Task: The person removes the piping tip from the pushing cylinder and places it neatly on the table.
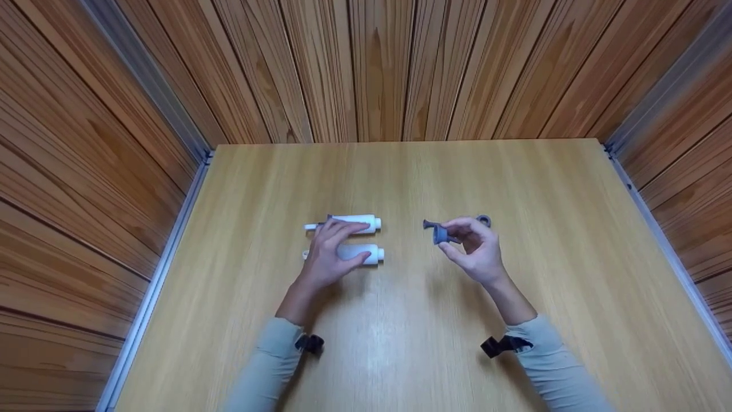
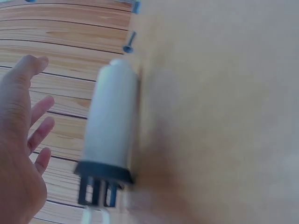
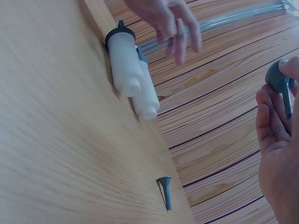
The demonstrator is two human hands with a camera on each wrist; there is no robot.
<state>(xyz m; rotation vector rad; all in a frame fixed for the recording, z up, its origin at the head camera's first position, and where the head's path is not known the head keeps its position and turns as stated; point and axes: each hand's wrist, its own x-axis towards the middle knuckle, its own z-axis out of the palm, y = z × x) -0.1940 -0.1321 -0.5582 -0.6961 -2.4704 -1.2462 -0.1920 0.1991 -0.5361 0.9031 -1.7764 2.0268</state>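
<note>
My left hand (image 1: 327, 256) hovers with spread fingers over two white syringe-like tubes lying side by side, the far one (image 1: 366, 219) and the near one (image 1: 372, 250). Each has a narrow neck pointing right; dark flanged caps at their left ends show in the right wrist view. In the left wrist view nothing lies between my left fingers. Between thumb and fingers, my right hand (image 1: 481, 252) pinches a dark grey cup-shaped piece (image 1: 440, 234) with a thin stem (image 3: 287, 100). A small dark flared nozzle (image 3: 164, 181) lies on the table just left of it.
A dark ring (image 1: 484, 220) shows beyond my right hand, partly covered by it. The wooden table (image 1: 377, 343) is bounded by metal rails (image 1: 151, 297) at the sides and wood-panelled walls (image 1: 377, 74).
</note>
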